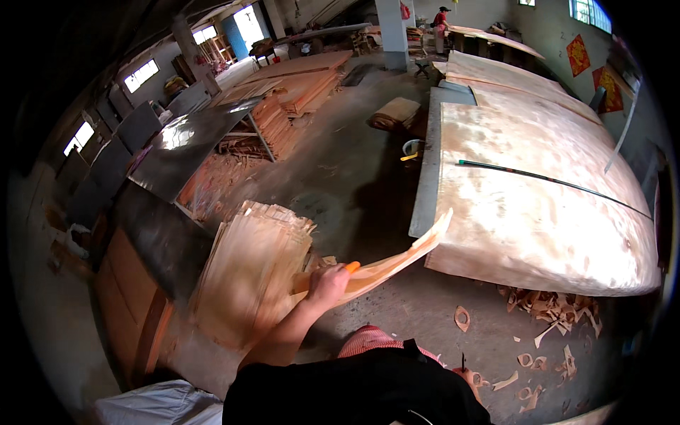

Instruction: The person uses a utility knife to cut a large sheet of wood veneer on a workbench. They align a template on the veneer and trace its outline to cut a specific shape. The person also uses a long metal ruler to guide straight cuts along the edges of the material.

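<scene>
My left hand [328, 285] is closed on a thin, curved sheet of wood veneer [397, 265], which sticks out to the right toward the big table. A small orange thing [352, 267] shows at its fingertips; I cannot tell what it is. Beside that hand on the left lies a stack of veneer sheets [244, 269] with ragged far edges. Low down by my right side, my right hand [468, 377] is partly hidden by my dark clothing. Its fingers are closed on a thin dark pointed tool [463, 362], whose kind is too small to make out.
At right, a broad table bears large pale veneer sheets [510, 234] with a thin dark rod [552, 176] across them. Veneer scraps [552, 309] litter the floor beneath. A dark shiny panel [184, 142] and wood stacks [290, 81] stand left. A person [440, 30] stands far back.
</scene>
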Action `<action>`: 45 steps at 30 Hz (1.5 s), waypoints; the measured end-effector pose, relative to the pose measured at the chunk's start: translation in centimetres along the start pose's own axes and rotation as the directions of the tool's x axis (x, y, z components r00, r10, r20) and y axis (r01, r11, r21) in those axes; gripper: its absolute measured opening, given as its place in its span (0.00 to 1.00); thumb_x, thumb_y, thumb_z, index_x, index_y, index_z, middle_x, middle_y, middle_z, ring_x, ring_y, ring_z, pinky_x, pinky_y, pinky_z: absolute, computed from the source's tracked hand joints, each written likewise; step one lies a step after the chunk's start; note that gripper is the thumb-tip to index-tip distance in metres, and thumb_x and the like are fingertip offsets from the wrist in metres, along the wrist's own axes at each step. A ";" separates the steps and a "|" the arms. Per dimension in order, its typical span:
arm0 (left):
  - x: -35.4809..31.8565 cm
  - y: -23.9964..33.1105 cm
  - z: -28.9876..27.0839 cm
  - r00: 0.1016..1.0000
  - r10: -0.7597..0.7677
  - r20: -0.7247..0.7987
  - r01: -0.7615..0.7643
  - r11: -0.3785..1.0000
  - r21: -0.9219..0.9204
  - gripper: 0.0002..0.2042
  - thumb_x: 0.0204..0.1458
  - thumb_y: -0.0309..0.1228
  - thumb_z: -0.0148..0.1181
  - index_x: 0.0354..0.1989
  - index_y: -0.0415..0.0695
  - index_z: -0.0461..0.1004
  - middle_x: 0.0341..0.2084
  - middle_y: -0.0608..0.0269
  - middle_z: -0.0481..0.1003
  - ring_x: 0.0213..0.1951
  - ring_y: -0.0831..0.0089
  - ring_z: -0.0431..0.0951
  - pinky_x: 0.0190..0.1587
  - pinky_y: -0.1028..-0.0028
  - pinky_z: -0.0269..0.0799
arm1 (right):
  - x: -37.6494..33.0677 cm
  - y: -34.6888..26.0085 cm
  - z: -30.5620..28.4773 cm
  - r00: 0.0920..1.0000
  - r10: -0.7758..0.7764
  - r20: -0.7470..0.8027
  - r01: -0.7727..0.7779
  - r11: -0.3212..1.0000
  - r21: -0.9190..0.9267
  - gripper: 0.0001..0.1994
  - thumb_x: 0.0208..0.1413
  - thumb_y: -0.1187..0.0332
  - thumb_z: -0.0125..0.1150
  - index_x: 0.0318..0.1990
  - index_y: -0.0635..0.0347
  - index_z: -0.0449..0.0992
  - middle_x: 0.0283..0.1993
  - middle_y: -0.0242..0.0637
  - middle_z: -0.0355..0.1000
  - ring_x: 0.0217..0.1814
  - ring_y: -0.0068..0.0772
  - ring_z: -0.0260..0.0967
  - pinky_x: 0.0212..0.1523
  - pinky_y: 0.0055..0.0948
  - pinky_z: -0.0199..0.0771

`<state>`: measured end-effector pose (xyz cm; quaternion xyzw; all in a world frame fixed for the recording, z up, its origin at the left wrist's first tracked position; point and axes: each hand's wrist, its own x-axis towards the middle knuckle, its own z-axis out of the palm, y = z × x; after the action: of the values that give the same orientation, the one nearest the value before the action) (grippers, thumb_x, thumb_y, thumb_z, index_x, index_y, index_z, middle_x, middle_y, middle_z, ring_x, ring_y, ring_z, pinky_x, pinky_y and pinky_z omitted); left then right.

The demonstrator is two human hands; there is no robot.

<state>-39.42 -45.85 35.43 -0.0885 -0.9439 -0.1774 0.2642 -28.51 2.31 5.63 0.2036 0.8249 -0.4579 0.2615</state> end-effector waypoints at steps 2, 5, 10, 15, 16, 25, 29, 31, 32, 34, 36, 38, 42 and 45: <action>1.4 1.8 2.4 0.996 0.072 0.058 -0.070 0.997 -0.038 0.05 0.40 0.25 0.50 0.26 0.43 0.72 0.17 0.59 0.69 0.20 0.61 0.72 0.21 0.66 0.66 | -1.1 1.5 -1.6 0.995 0.098 -0.032 -0.094 0.989 0.113 0.08 0.49 0.68 0.47 0.27 0.59 0.72 0.18 0.36 0.71 0.15 0.22 0.65 0.13 0.20 0.59; 7.0 7.1 6.2 0.954 0.241 0.176 -0.224 0.968 -0.111 0.06 0.40 0.24 0.50 0.27 0.42 0.73 0.17 0.59 0.70 0.21 0.61 0.72 0.22 0.67 0.67 | 2.7 13.9 -2.0 0.975 0.163 -0.150 -0.104 0.936 0.336 0.08 0.49 0.69 0.47 0.28 0.61 0.72 0.19 0.37 0.70 0.16 0.23 0.66 0.13 0.21 0.60; 13.1 15.3 13.9 0.884 0.424 0.199 -0.347 0.878 -0.330 0.04 0.41 0.27 0.50 0.21 0.42 0.71 0.17 0.60 0.70 0.23 0.62 0.72 0.23 0.67 0.68 | 5.3 16.8 -4.9 0.950 0.282 -0.138 -0.161 0.814 0.558 0.08 0.50 0.68 0.47 0.29 0.62 0.71 0.20 0.36 0.69 0.17 0.23 0.66 0.14 0.21 0.62; 19.9 25.4 22.4 0.769 0.581 0.267 -0.423 0.776 -0.468 0.06 0.41 0.27 0.49 0.25 0.44 0.73 0.19 0.59 0.71 0.24 0.61 0.73 0.25 0.66 0.68 | 6.9 12.1 -15.9 0.917 0.335 -0.215 -0.174 0.824 0.539 0.08 0.49 0.68 0.47 0.29 0.62 0.71 0.20 0.36 0.69 0.17 0.23 0.66 0.14 0.21 0.62; 21.1 27.7 24.0 0.754 0.592 0.284 -0.402 0.758 -0.513 0.06 0.40 0.27 0.49 0.25 0.44 0.73 0.19 0.59 0.71 0.24 0.61 0.73 0.26 0.66 0.68 | 7.1 11.7 -18.2 0.909 0.344 -0.234 -0.172 0.823 0.542 0.08 0.49 0.68 0.47 0.29 0.62 0.71 0.20 0.35 0.69 0.17 0.22 0.66 0.14 0.21 0.61; 30.8 49.9 37.8 0.618 0.760 0.201 -0.428 0.540 -0.725 0.06 0.38 0.26 0.50 0.26 0.47 0.72 0.19 0.60 0.71 0.24 0.62 0.72 0.25 0.68 0.67 | 9.5 13.6 -37.5 0.840 0.418 -0.345 -0.157 0.797 0.583 0.08 0.49 0.67 0.48 0.29 0.62 0.70 0.20 0.35 0.68 0.17 0.22 0.65 0.15 0.21 0.61; 31.8 58.9 43.2 0.589 0.787 0.183 -0.449 0.507 -0.736 0.07 0.38 0.26 0.50 0.27 0.47 0.73 0.19 0.60 0.71 0.24 0.62 0.73 0.25 0.68 0.67 | 10.7 17.2 -44.5 0.827 0.422 -0.372 -0.134 0.790 0.599 0.08 0.49 0.67 0.49 0.29 0.62 0.70 0.20 0.35 0.68 0.17 0.22 0.65 0.15 0.21 0.61; 32.1 63.4 45.0 0.596 0.775 0.211 -0.437 0.534 -0.724 0.08 0.37 0.26 0.51 0.28 0.48 0.73 0.19 0.60 0.71 0.24 0.62 0.73 0.25 0.68 0.67 | 10.9 20.0 -47.7 0.823 0.421 -0.380 -0.121 0.785 0.608 0.08 0.49 0.67 0.49 0.29 0.62 0.70 0.20 0.34 0.68 0.17 0.22 0.65 0.15 0.21 0.61; 32.3 65.5 45.8 0.612 0.754 0.237 -0.421 0.564 -0.710 0.08 0.37 0.26 0.51 0.28 0.48 0.73 0.19 0.60 0.72 0.25 0.62 0.73 0.25 0.67 0.67 | 11.1 21.4 -49.8 0.820 0.419 -0.390 -0.112 0.786 0.608 0.08 0.49 0.67 0.49 0.29 0.62 0.70 0.20 0.34 0.68 0.17 0.22 0.65 0.15 0.21 0.61; 32.4 70.0 46.8 0.633 0.721 0.282 -0.398 0.616 -0.680 0.08 0.37 0.26 0.51 0.29 0.48 0.73 0.20 0.60 0.72 0.25 0.62 0.73 0.26 0.67 0.67 | 10.4 24.5 -54.0 0.819 0.413 -0.399 -0.104 0.790 0.605 0.08 0.49 0.67 0.49 0.29 0.62 0.70 0.20 0.34 0.68 0.17 0.22 0.65 0.16 0.21 0.61; 32.7 73.8 48.1 0.645 0.694 0.320 -0.391 0.660 -0.642 0.08 0.37 0.26 0.51 0.29 0.48 0.73 0.21 0.59 0.72 0.25 0.62 0.73 0.26 0.67 0.67 | 9.8 27.6 -58.8 0.820 0.392 -0.417 -0.082 0.802 0.592 0.08 0.49 0.67 0.49 0.29 0.62 0.70 0.20 0.34 0.68 0.17 0.22 0.65 0.16 0.21 0.61; 33.4 78.5 49.2 0.631 0.686 0.363 -0.390 0.685 -0.615 0.09 0.37 0.26 0.51 0.29 0.48 0.73 0.21 0.60 0.72 0.26 0.62 0.73 0.27 0.67 0.68 | 8.7 30.1 -63.1 0.808 0.366 -0.462 -0.030 0.808 0.588 0.08 0.49 0.67 0.50 0.29 0.62 0.70 0.20 0.34 0.67 0.17 0.22 0.64 0.16 0.21 0.61; 35.3 84.1 51.4 0.675 0.640 0.367 -0.378 0.727 -0.573 0.10 0.38 0.28 0.52 0.32 0.51 0.74 0.21 0.62 0.73 0.25 0.64 0.73 0.26 0.68 0.68 | 7.4 34.4 -72.2 0.792 0.247 -0.558 0.107 0.844 0.525 0.08 0.49 0.67 0.50 0.29 0.62 0.70 0.20 0.34 0.67 0.17 0.22 0.64 0.16 0.21 0.61; 36.7 87.8 52.2 0.736 0.584 0.342 -0.348 0.760 -0.550 0.11 0.39 0.28 0.53 0.33 0.51 0.74 0.22 0.62 0.73 0.25 0.64 0.73 0.26 0.68 0.68 | 11.9 39.8 -78.5 0.777 0.394 -0.491 0.036 0.750 0.660 0.09 0.47 0.65 0.55 0.31 0.62 0.70 0.19 0.31 0.65 0.16 0.20 0.59 0.16 0.20 0.57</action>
<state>-71.91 57.67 38.51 -0.4300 -0.8554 -0.2878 0.0226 -34.12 90.89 7.31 0.4972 0.6332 -0.5907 -0.0547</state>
